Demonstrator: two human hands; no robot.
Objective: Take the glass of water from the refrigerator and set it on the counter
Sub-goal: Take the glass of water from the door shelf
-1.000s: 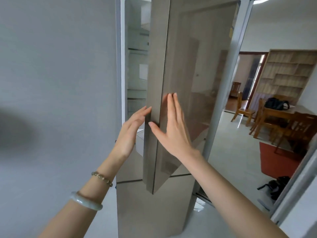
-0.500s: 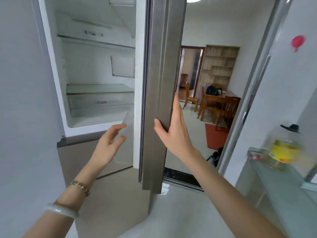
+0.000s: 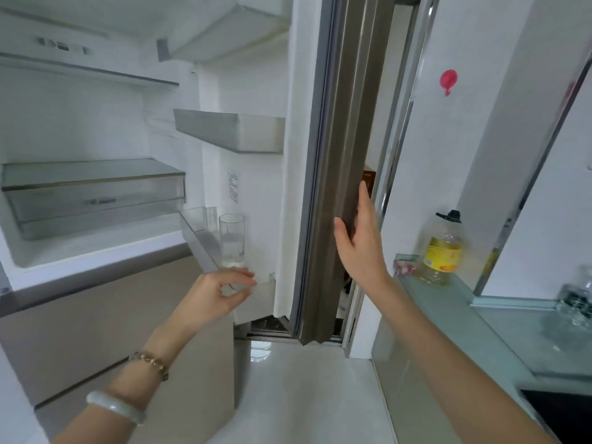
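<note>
A tall clear glass of water [image 3: 231, 240] stands upright in the lowest bin of the open refrigerator door [image 3: 339, 161]. My left hand [image 3: 217, 291] is at the foot of the glass, thumb and fingers curled around its base. Whether they grip it is hidden by the hand itself. My right hand [image 3: 360, 241] holds the door's outer edge, fingers wrapped behind it and thumb in front. The pale green counter [image 3: 448, 307] runs along the right wall, below and to the right of that hand.
Bare shelves and a drawer [image 3: 93, 200] fill the refrigerator. On the counter's near end stands a yellow-labelled oil bottle [image 3: 443, 248], with clear glassware [image 3: 576, 302] farther right. A red hook [image 3: 448, 81] sticks to the wall. A dark hob [image 3: 563, 415] lies at bottom right.
The door has swung wide, so the glass in its bin has come into view. My left hand dropped from the door's inner side to the glass's base. My right hand stays on the door's edge.
</note>
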